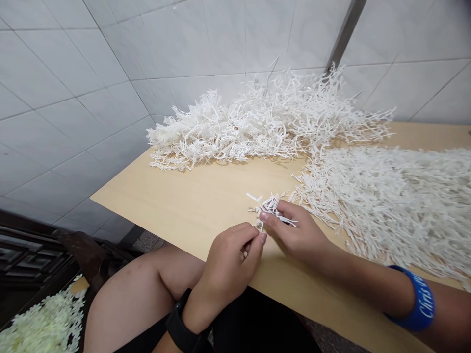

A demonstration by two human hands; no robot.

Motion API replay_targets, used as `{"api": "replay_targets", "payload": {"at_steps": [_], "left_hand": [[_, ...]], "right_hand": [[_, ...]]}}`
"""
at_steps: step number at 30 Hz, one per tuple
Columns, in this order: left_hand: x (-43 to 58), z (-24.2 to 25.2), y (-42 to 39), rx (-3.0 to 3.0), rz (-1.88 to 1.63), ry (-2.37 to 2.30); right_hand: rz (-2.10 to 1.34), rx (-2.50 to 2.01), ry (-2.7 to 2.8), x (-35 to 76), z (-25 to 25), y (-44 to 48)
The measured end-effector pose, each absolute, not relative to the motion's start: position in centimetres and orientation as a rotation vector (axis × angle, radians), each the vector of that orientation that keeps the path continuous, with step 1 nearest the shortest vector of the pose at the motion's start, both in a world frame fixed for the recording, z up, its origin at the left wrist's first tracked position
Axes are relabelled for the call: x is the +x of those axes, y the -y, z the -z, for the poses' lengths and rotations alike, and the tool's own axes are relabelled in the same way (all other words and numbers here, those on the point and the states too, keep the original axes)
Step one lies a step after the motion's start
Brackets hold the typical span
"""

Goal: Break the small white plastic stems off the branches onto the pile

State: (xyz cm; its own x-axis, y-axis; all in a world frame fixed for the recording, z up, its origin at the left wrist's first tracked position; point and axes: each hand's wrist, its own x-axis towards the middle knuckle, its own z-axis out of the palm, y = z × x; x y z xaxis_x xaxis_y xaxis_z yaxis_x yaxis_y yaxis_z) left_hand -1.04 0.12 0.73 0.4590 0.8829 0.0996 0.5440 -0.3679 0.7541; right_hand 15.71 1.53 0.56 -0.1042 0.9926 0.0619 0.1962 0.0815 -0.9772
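Note:
My right hand [294, 235] is closed on a small white plastic sprig [270, 206] with thin branching prongs, held just above the wooden table [191, 206]. My left hand [230, 267] pinches the lower end of the same sprig between thumb and fingers. A black watch sits on my left wrist, a blue band on my right. Both hands hover near the table's front edge, beside a spread of white plastic sprigs [397, 201] on the right.
A tall heap of tangled white sprigs [265, 117] lies at the back against the tiled wall. A pile of pale yellow-green pieces [44, 323] sits low at the left, below the table. My bare knee [147, 289] is under the table edge.

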Motion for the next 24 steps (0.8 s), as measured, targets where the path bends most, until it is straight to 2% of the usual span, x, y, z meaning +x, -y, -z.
{"api": "replay_targets", "payload": {"at_steps": [5, 11, 15, 24], "left_hand": [[-1.2, -0.7, 0.1, 2.11, -0.626, -1.14], [-1.2, -1.0, -0.7, 1.933, -0.676, -1.272], [-1.3, -1.0, -0.6, 1.868, -0.668, -1.342], [-1.2, -0.8, -0.2, 2.091, -0.736, -1.157]], "right_hand": [[-1.176, -1.209, 1.03, 16.7, -0.8, -2.6], [-1.275, -1.114, 1.492, 16.0, -1.7, -1.9], [-1.257, -1.181, 1.49, 16.0, -1.7, -1.8], [-1.221, -1.206, 1.465, 16.0, -0.9, -1.8]]}}
